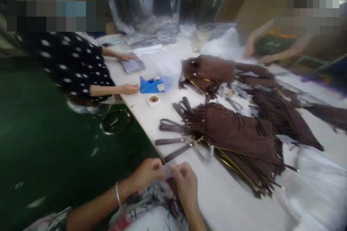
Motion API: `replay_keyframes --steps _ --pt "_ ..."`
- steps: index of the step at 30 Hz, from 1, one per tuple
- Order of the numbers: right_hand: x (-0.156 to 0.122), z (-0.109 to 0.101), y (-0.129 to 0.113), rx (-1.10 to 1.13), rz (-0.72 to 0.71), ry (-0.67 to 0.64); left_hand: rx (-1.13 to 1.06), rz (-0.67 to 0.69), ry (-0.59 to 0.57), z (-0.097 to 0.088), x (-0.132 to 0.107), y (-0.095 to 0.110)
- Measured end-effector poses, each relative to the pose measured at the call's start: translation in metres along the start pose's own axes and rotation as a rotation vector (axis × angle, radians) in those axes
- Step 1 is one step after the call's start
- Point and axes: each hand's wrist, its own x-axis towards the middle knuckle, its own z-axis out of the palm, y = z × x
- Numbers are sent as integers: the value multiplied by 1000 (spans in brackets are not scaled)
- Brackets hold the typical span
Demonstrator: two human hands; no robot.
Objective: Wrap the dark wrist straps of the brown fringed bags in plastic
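Observation:
Close to my lap, at the table's near edge, my left hand (148, 174) and my right hand (186, 182) meet. Between them is a small piece of clear plastic (167, 170), pinched from both sides. It looks like a little bag, but blur hides its details. Beyond my hands lies a stack of brown fringed pouches (238, 126) with gold zippers. Their wrist straps (170, 126) stick out toward the left edge of the table. Neither hand touches the pouches.
A blue tape dispenser (151, 86) and a tape roll (153, 100) stand on the white table (217, 195). More brown pouches (208, 68) lie farther back. White plastic (320, 184) covers the right. Co-workers' hands (128, 88) rest at the left and reach in at the far right.

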Motion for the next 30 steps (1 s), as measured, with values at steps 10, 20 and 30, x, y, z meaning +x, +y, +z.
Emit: replay_keyframes --steps 10,20,30 --pt "33 -27 16 -256 -364 50 102 -83 1 -33 -8 2" --pt "40 -18 5 -411 -448 -17 172 -29 -33 -50 -10 -6" --pt "13 -12 -29 -214 -354 -174 340 -21 -25 -42 -10 12"
